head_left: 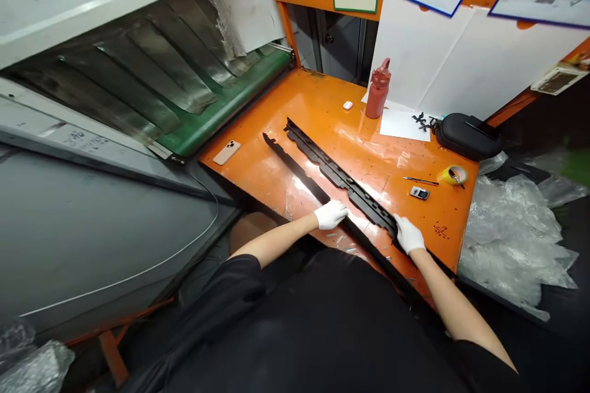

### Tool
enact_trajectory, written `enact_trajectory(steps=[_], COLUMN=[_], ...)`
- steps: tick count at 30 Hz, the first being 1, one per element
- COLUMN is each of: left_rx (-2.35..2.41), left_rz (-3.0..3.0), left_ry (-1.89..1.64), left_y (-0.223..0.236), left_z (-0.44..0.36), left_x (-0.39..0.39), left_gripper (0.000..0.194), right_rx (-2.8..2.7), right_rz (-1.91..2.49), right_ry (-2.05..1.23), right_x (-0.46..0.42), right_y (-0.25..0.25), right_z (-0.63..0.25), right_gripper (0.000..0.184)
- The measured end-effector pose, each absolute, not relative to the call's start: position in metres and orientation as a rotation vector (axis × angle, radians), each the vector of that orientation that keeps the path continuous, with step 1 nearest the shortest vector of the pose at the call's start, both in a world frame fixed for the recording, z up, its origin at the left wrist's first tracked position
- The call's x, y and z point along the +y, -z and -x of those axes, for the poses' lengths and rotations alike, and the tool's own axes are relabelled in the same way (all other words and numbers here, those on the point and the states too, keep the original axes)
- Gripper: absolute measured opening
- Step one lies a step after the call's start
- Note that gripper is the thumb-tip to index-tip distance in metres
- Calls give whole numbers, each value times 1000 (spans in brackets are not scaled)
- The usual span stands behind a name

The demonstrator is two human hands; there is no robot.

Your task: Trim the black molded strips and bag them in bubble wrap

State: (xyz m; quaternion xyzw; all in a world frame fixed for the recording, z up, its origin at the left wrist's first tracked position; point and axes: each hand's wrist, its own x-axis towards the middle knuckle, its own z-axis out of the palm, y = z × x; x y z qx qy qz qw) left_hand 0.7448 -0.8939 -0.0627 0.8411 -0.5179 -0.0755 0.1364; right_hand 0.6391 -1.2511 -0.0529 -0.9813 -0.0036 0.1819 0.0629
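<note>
Two long black plastic trim strips lie slantwise over the orange table, roughly side by side. My left hand [332, 215], in a white glove, has its fingers closed round the middle of the nearer trim strip [304, 179], which runs on past the table's front edge. The farther trim strip [341, 175] shows a row of clips and notches along its length. At its near right end my right hand [409, 234], gloved in white too, grips the strip. The fingertips of both hands are partly hidden.
Around the strips on the orange table [262, 104] are a phone [227, 152], a red bottle [378, 92], yellow tape [452, 175], a pen [420, 181] and a black case [468, 135]. A green conveyor belt [230, 98] ends at the left; clear plastic bags [511, 239] pile up at the right.
</note>
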Motion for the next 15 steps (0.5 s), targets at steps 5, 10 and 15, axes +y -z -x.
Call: enact_trajectory(steps=[5, 10, 15], left_rx=[-1336, -1220, -1514], left_rz=[-2508, -2444, -2437], left_ry=[71, -168, -58], left_y=[74, 79, 71], left_z=[-723, -710, -712], left_x=[-904, -913, -913], left_gripper=[37, 37, 39], right_rx=[-194, -63, -145], right_rz=[2763, 2669, 2632], right_ry=[-452, -396, -581], right_x=[-1223, -1200, -1174], right_y=[69, 65, 41], right_z=[-545, -511, -514], right_gripper=[59, 52, 62])
